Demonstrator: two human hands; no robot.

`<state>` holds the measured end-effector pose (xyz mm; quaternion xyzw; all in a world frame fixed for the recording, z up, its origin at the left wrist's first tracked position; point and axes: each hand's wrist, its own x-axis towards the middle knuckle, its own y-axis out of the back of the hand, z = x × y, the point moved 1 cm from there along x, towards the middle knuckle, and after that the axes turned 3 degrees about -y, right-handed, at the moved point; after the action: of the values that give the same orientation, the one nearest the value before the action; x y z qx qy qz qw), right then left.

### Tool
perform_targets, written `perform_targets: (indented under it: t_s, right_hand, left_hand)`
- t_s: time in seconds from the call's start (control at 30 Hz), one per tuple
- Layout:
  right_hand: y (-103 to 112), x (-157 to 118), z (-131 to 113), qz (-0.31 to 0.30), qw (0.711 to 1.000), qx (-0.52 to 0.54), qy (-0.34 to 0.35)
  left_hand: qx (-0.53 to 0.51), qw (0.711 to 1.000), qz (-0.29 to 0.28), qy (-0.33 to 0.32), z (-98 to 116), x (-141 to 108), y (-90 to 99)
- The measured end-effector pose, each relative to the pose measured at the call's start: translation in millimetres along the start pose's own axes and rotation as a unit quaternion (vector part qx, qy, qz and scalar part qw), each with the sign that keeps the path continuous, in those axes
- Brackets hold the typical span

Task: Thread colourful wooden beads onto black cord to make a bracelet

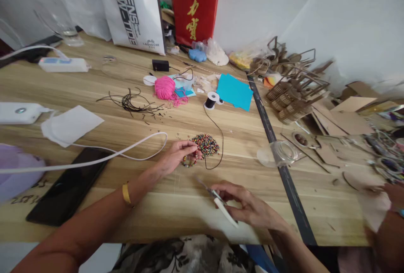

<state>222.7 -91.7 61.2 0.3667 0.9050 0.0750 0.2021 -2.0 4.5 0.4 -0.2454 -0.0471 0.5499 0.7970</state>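
Bracelet (190,163) in left fingers (188,150)

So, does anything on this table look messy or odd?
A tangle of black cord lies near the pink yarn, with short snippets scattered beside it, like uncollected offcuts. Nothing looks clearly damaged.

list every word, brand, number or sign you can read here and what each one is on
"MENS" and "NEW_TIDE": large, sideways, on the white bag.
"LADYECHE", as best I can tell: small, low on the same bag; the line under it is too small to read.
"力" and "寶": gold, on the red bag; the character above them is not clear.
Dark handwriting on the tabletop, left of the black phone: too unclear to quote.
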Motion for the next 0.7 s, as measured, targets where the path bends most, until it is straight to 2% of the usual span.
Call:
perform_targets:
  t_s: [0.07, 0.13, 0.3, 0.4, 0.53, 0.6, 0.7]
  right_hand:
    - [-1, -2, 9, -0.001, 0.989, 0.148, -0.020]
    - [-5, -1, 18, 0.014, 0.972, 0.232, -0.028]
    - [-20, 2, 33, 0.060, 0.955, 0.290, -0.034]
    - [-23, 1, 35, 0.120, 0.962, 0.242, -0.026]
    - [-20, 2, 33, 0.192, 0.976, 0.102, 0.029]
    - [-15, 4, 32, 0.226, 0.972, 0.019, 0.063]
    - [-6, 7, 32, 0.279, 0.951, -0.103, 0.087]
  left_hand:
    - [-0.009, 1.000, 0.003, 0.002, 1, -1, -2.0]
    - [-0.016, 1.000, 0.007, 0.005, 2, -2, -3.9]
    - [-0.024, 0.999, 0.022, 0.004, 3, -2, -5.9]
    - [-0.013, 0.999, 0.043, 0.004, 2, -1, -4.8]
    - [-0.020, 0.998, 0.056, -0.002, 2, 1, -3.8]
    - [-0.034, 0.998, 0.053, -0.001, 3, 1, -4.0]
    - [-0.067, 0.997, 0.032, 0.008, 5, 0, -5.0]
